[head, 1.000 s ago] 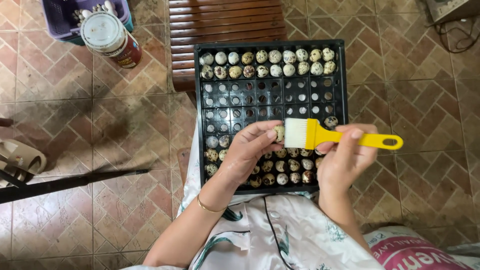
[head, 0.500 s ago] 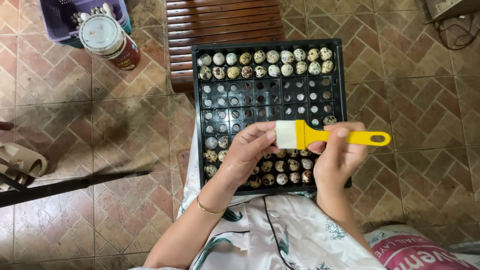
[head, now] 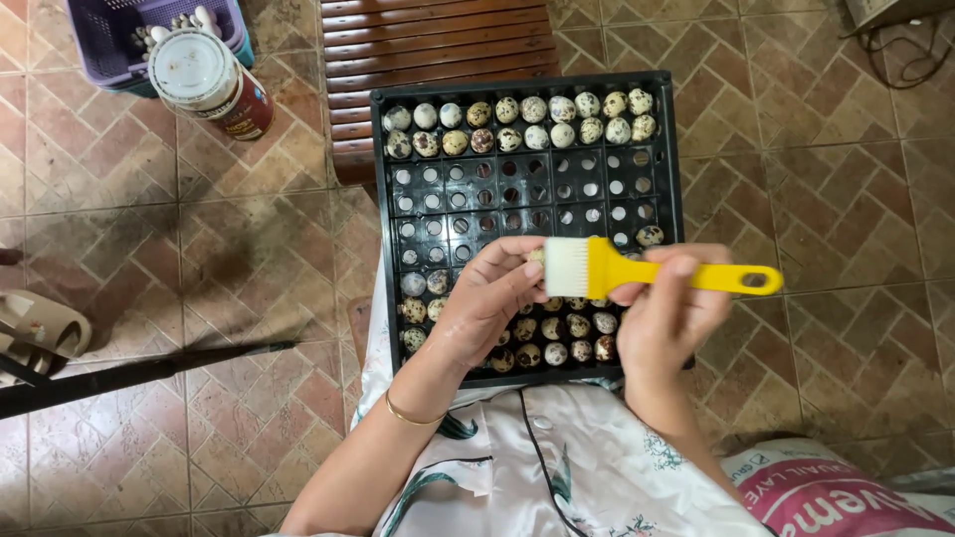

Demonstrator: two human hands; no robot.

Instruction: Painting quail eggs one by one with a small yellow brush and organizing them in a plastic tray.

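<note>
A black egg tray rests on my lap and against a wooden bench. Small speckled eggs fill its two far rows, and more sit in the near rows under my hands. The cells in the middle are empty. My right hand grips a yellow-handled brush with white bristles pointing left. My left hand pinches one small egg at the fingertips, right against the bristles. Both hands hover over the near half of the tray.
A brown slatted wooden bench stands beyond the tray. A purple basket with small eggs and a white-lidded jar are at the far left. A sandal and a dark stick lie left. A printed sack lies near right.
The brush has shifted a little left and down, its bristles now against the egg in my left fingertips. Both hands stay over the near part of the tray.
</note>
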